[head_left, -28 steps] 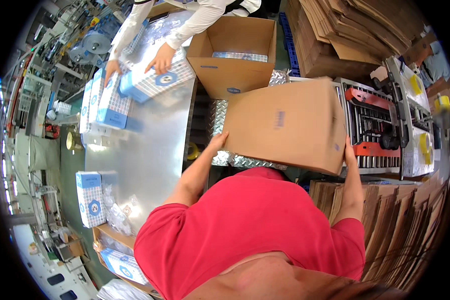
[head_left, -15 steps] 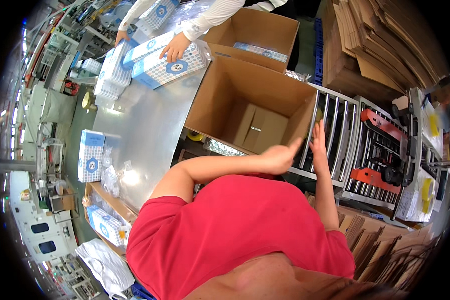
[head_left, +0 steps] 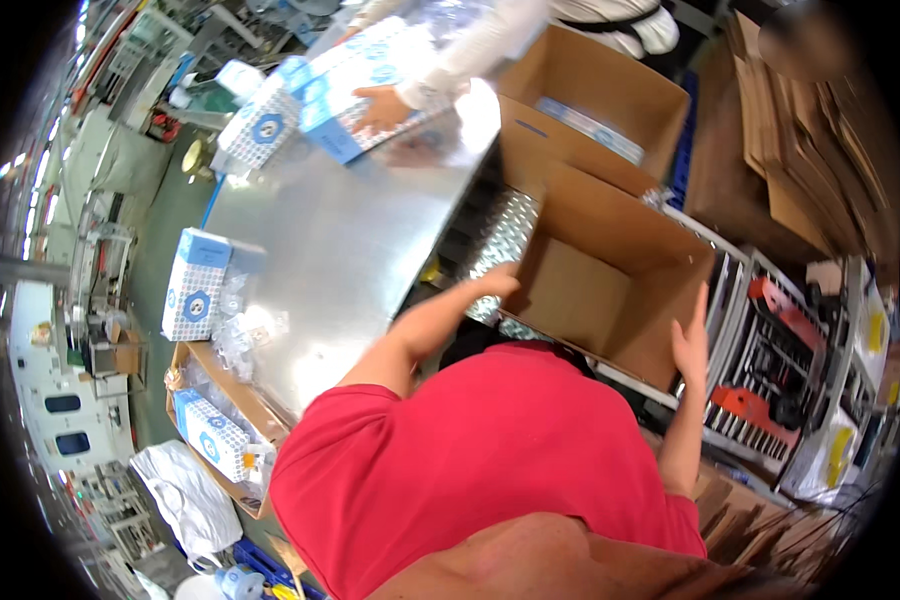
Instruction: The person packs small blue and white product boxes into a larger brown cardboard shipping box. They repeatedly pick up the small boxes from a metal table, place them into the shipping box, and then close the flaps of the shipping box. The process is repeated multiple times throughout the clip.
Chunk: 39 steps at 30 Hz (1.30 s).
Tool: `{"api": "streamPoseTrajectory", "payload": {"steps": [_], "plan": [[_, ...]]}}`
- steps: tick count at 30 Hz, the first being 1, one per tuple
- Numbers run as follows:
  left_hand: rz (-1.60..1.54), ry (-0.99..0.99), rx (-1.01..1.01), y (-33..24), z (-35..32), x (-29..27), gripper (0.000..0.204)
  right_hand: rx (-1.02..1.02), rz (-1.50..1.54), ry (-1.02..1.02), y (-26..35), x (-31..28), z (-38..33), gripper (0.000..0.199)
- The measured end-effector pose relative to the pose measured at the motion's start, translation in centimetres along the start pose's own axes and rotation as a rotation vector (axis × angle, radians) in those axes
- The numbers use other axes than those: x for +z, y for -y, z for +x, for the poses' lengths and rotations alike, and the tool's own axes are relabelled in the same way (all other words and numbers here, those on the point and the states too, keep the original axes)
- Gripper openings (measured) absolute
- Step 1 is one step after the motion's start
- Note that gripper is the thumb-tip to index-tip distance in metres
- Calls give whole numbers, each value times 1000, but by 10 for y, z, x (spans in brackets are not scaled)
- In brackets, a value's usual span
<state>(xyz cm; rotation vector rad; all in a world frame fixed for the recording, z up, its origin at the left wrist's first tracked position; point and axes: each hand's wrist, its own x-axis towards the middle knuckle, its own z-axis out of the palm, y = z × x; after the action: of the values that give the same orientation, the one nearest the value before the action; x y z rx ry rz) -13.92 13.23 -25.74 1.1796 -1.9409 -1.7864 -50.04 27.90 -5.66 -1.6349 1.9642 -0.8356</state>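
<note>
Open carton [head_left: 615, 230]: right of centre in the frame.
Left hand [head_left: 501, 280]: at the carton's left side; its grip cannot be told.
Right hand [head_left: 689, 348]: flat, thumb apart, at the carton's right wall.
Table [head_left: 340, 245]: left of centre, carrying blue-white boxes [head_left: 264, 126].

1. Stretches away as a shiny metal counter [head_left: 340, 240], reflecting bright light near its close end.
2. Carries an upright blue-and-white box [head_left: 195, 290] by the left edge, with crumpled clear plastic [head_left: 236, 345] just beside it.
3. Bears a cluster of similar boxes [head_left: 262, 128] at the far end, with blurred clear film [head_left: 455, 18] near them.
4. Adjoins, on the right, a patterned metal plate [head_left: 508, 235], with an open cardboard box [head_left: 670, 250] beside or upon it, underside hidden.
</note>
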Motion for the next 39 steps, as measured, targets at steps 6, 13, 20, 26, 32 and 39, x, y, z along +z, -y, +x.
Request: {"api": "streamPoseTrajectory", "payload": {"steps": [6, 13, 20, 26, 32, 39], "plan": [[731, 52, -101, -53, -20, -62, 41, 201, 90, 81, 45, 32, 20, 87], [999, -1024, 411, -71, -111, -400, 66, 163, 212, 97, 111, 103, 42, 91], [1258, -683, -432, -34, -161, -609, 115, -99, -554, -129, 165, 96, 92, 77], [1294, -319, 65, -90, -76, -545, 91, -406, -384, 186, 273, 209, 188, 74], [1168, -445, 240, -125, -21, -483, 73, -722, -550, 284, 363, 309, 247, 91], [762, -1181, -560, -37, 5, -713, 81, -935, -436, 466, 358, 332, 269, 80]]}}
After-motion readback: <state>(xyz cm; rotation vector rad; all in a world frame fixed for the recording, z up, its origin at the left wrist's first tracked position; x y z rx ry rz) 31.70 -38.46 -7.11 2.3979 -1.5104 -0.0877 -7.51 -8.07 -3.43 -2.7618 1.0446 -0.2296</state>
